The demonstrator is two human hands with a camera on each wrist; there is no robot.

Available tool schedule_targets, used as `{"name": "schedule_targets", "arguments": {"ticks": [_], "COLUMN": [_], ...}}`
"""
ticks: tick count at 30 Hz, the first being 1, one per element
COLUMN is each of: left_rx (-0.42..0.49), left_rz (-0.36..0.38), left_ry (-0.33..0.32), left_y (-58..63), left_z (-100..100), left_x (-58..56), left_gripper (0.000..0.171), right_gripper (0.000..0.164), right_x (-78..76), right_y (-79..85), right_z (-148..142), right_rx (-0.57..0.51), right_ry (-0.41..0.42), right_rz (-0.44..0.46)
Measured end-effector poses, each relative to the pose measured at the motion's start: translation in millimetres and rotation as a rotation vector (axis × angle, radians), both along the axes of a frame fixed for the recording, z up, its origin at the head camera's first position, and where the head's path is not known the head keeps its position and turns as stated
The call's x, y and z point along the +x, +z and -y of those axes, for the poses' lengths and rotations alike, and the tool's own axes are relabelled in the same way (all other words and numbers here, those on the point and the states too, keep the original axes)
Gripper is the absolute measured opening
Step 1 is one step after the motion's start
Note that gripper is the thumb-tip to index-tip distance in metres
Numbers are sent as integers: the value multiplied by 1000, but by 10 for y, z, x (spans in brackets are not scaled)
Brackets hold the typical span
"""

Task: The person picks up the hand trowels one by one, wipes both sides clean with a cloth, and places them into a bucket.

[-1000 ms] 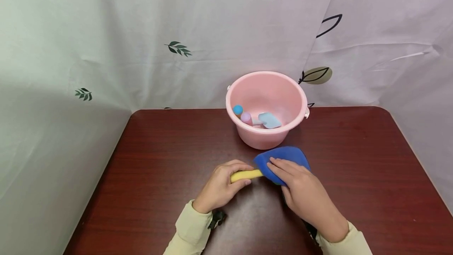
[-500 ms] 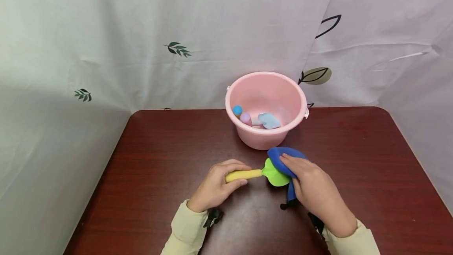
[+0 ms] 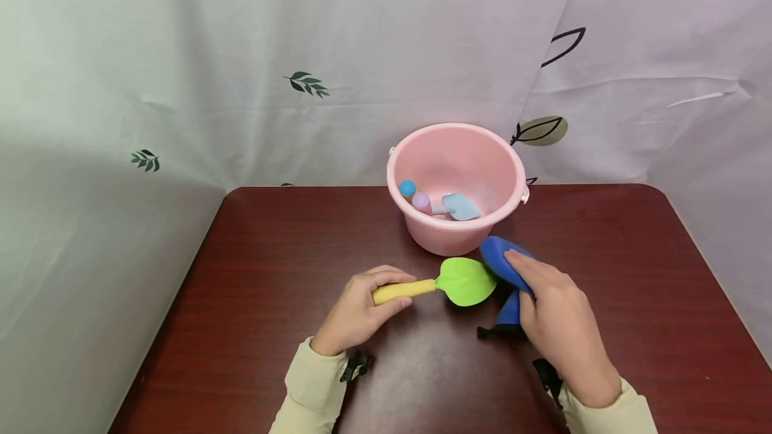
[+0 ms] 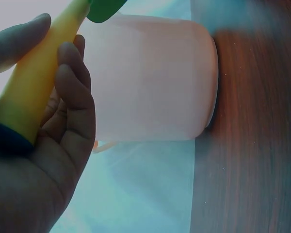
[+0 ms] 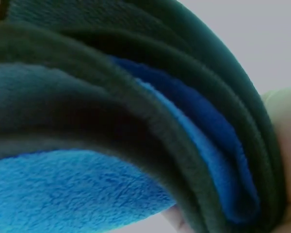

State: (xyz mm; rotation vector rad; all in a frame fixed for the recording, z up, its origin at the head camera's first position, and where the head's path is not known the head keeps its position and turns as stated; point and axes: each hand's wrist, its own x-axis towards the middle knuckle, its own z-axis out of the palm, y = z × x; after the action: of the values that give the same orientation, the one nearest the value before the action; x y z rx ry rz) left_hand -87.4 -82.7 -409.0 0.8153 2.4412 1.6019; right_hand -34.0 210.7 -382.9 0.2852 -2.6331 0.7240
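Observation:
My left hand (image 3: 356, 310) grips the yellow handle of a small toy shovel (image 3: 466, 281), its green blade pointing right. In the left wrist view, thumb and fingers wrap the shovel handle (image 4: 41, 73), and only a corner of the blade shows. A folded blue cloth (image 3: 502, 261) is pinched in my right hand (image 3: 561, 323), beside the blade's tip; whether they touch I cannot tell. Part of the cloth hangs down towards the table. Close up in the right wrist view, the cloth (image 5: 77, 189) shows fuzzy blue folds and dark edges.
Just beyond the hands, a pink bucket (image 3: 446, 240) stands on the dark red table (image 3: 289, 246). Inside it lie a light blue shovel (image 3: 461, 207) and two rounded ends, one blue (image 3: 407, 188) and one lilac (image 3: 421, 202). White patterned fabric (image 3: 362, 52) hangs behind.
The cloth, which covered the green blade, has slid off to the right with my right hand, uncovering the blade. My left hand has shifted slightly left with the shovel.

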Motion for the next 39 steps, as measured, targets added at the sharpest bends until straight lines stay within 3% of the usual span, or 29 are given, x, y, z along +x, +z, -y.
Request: {"name": "schedule_targets", "arguments": {"ticks": [15,21,33,39], "left_rx": [-50,-40,-43,-38], "left_rz": [-20,-20,-5,10], "left_ry": [59,62,58,54], "left_y": [-45,-60,-91,-83], "left_z": [-69,-126,-210,-219], "left_x": [-12,4,31,39], "left_gripper": [28,28,27,26], "right_gripper": [56,57,55,50], "right_x": [62,85,83,61], "right_y": [22,18,-39,-72], "right_z": [132,185,274,313], "right_rx": [-70,-69,31,61], "right_ry": [129,177,332,365], "right_rz": [-217,-215,-157,-162]}}
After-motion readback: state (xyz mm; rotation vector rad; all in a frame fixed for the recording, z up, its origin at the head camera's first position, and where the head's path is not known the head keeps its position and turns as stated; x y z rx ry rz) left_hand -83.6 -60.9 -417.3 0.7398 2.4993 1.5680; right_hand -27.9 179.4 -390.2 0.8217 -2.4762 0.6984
